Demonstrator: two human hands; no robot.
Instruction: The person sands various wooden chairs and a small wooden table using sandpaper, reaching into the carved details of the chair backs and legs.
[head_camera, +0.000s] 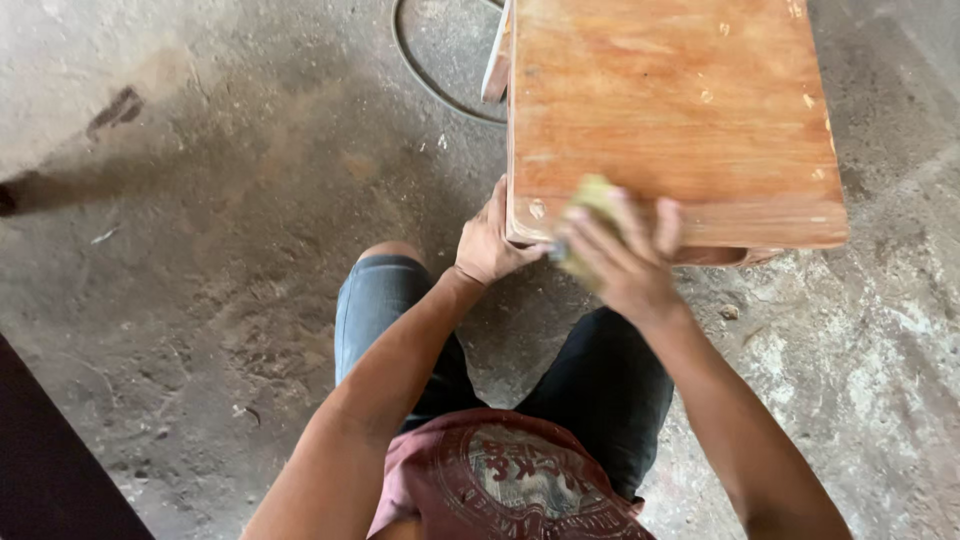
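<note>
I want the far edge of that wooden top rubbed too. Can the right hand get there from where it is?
Probably yes. The right hand with its yellowish pad rests at the near edge of the wooden top, and nothing lies on the surface between it and the far edge.

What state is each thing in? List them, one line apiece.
Wooden board: flat, face up, orange-brown, scuffed with pale chips near its edges.
Sanding pad: yellowish, pressed on the board's near edge, blurred.
Right hand: fingers spread over the sanding pad.
Left hand: gripping the board's near left corner.
Cable: lying curved on the floor.
Concrete floor: dusty, stained.
</note>
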